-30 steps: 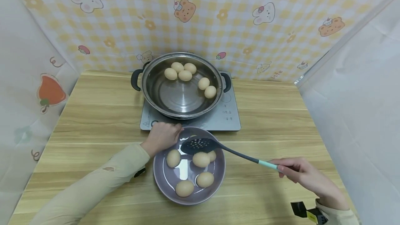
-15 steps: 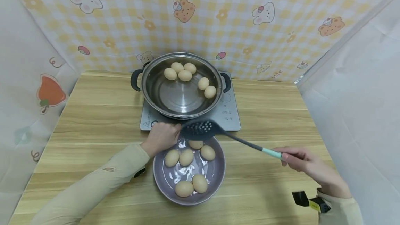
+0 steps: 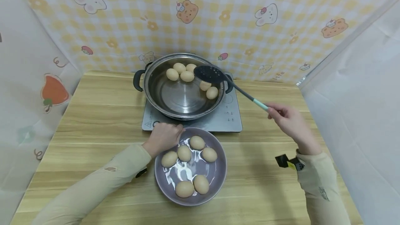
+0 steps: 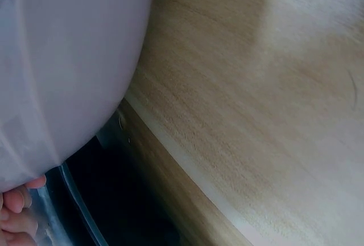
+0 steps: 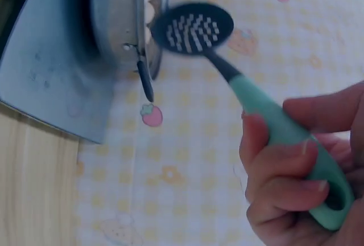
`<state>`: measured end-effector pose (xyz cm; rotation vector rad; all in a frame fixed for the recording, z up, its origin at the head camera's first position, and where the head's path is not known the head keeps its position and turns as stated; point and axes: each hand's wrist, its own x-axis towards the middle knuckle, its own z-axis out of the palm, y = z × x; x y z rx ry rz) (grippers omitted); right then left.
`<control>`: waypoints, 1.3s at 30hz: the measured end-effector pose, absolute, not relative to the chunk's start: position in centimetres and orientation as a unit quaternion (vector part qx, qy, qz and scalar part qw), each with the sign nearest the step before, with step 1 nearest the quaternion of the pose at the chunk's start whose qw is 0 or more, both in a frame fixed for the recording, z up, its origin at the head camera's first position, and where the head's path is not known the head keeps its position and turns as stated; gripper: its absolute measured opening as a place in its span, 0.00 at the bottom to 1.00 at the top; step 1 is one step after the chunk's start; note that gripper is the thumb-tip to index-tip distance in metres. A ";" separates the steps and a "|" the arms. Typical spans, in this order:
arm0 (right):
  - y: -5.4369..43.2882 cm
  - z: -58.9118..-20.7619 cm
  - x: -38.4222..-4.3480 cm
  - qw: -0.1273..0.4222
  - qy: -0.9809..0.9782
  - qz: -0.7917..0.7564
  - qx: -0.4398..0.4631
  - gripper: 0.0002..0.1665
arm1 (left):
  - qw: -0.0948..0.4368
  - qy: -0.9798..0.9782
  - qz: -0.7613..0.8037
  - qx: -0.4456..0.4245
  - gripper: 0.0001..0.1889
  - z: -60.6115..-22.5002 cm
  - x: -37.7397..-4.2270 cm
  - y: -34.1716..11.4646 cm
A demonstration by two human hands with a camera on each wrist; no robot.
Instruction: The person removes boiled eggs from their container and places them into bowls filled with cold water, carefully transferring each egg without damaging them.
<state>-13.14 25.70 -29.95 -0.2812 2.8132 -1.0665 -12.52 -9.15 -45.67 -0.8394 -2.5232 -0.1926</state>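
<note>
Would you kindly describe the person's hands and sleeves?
The left hand and right hand are bare. The left sleeve is pale beige with a small brownish mark; the matching right sleeve bears a greyish one. A black, yellow-patched device sits near the right hand, a black piece near the left.

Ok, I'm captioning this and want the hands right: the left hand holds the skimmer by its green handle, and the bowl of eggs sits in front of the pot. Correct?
Not quite: the side is wrong. The right hand holds the skimmer by its green handle, as the right wrist view shows, and the bowl of eggs sits in front of the pot.
</note>
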 end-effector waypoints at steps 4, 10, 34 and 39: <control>24.1 -30.6 -14.6 0.025 0.944 -0.314 -0.096 0.19 | 0.241 -0.920 -0.071 -0.302 0.15 -45.7 -12.4 -9.2; 22.7 -31.2 -15.5 0.033 0.949 -0.294 -0.107 0.18 | 0.251 -0.918 -0.070 -0.299 0.15 -45.7 -12.5 -9.2; 21.6 -30.9 -11.5 0.110 0.939 -0.286 -0.155 0.15 | 0.243 -0.921 -0.068 -0.296 0.14 -45.9 -12.5 -9.1; 21.8 -30.7 -10.8 0.117 0.937 -0.290 -0.160 0.15 | 0.238 -0.922 -0.067 -0.298 0.15 -45.9 -12.6 -9.1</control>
